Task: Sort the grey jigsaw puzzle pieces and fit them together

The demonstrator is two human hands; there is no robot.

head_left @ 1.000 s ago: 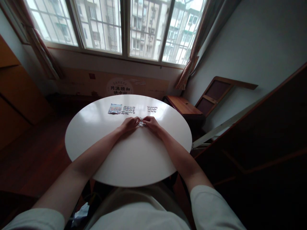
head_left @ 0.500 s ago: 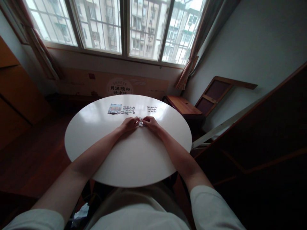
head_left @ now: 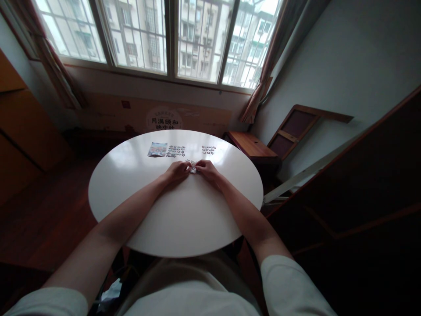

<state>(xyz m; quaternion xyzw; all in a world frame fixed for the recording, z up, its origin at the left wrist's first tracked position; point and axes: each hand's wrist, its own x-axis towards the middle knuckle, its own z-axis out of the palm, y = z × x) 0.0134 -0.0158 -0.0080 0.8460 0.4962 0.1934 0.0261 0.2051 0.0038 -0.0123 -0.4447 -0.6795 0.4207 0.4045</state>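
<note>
A small pile of jigsaw pieces (head_left: 193,169) lies near the middle of the white round table (head_left: 184,219). My left hand (head_left: 179,169) rests at the pile's left side, its fingers pinched on a jigsaw piece. From the right, my right hand (head_left: 206,167) meets it, with thumb and fingertips also closed on a piece. The two hands are almost touching; the pieces in them are small and partly hidden by the fingers. Behind my left hand, several pieces (head_left: 176,151) lie in rows, and a smaller group of pieces (head_left: 208,150) sits farther right.
A colourful picture sheet (head_left: 157,149) lies left of the rows of pieces. Beyond the table stands a long printed cardboard panel (head_left: 204,116) under the window. A wooden stool or bench (head_left: 251,145) is at the back right.
Both hands stay in nearly the same place over the pile, with only slight finger movement. The rows of pieces and the picture sheet have not moved.
</note>
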